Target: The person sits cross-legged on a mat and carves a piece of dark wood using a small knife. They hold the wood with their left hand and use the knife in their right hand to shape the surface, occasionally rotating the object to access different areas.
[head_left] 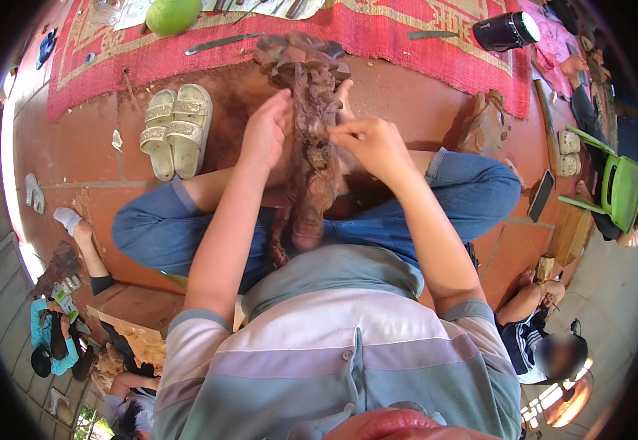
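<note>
The fingers of the right hand [374,147] are pinched together at their tips, thumb against forefinger, pressed to the right flank of a long brown wood carving [311,139]; whether a small tool sits in that pinch cannot be told. The left hand [266,132] lies curled against the carving's other flank, fingers wrapped onto the wood and steadying it. The carving (rough, knobbly and reddish brown, with a broader clump at its far end) stands tilted between the two hands, its far end resting on the red tiled floor [84,147] at the edge of the red patterned rug [407,37] and its near end running down into the lap, between the crossed legs in blue jeans [473,198]. Both bare forearms rise from the lower edge, out of a shirt striped grey, lilac and pale green. Just left of the left hand a pair of cream sandals [176,128] lies side by side on the tiles. On the rug beyond sit a green round fruit [172,15], a long flat metal blade [220,42], a second blade [432,34] and a black cylindrical flask [506,31]. To the right stand a smaller carved wooden piece [486,125], a dark phone [540,196] on the tiles and a green plastic chair [616,191]. Other people sit well apart at the lower left and lower right.
</note>
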Demonstrator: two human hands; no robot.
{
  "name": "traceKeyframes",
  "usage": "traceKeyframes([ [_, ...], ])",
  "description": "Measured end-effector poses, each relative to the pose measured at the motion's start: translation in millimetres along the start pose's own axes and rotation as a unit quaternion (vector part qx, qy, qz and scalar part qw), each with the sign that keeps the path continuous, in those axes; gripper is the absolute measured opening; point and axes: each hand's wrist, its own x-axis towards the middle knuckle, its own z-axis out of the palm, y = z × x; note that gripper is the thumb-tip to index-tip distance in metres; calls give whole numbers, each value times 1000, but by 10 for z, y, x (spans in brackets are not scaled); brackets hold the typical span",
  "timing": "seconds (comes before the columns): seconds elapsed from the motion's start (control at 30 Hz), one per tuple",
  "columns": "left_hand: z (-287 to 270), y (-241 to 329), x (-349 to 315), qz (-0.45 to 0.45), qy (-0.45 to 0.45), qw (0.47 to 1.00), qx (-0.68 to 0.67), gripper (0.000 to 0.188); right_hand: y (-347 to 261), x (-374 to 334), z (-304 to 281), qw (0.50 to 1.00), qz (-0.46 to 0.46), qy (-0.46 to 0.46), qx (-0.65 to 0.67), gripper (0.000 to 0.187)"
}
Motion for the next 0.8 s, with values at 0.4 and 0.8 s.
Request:
traceKeyframes([
  [0.4, 70, 30, 40, -144, -79, 985, -50, 39, 102, 582, 339, 980, -19, 187, -64, 20],
  [0.8, 0, -110, -6, -60, -42, 995, -63, 31, 84, 284, 328, 988, -21, 149, -37, 21],
])
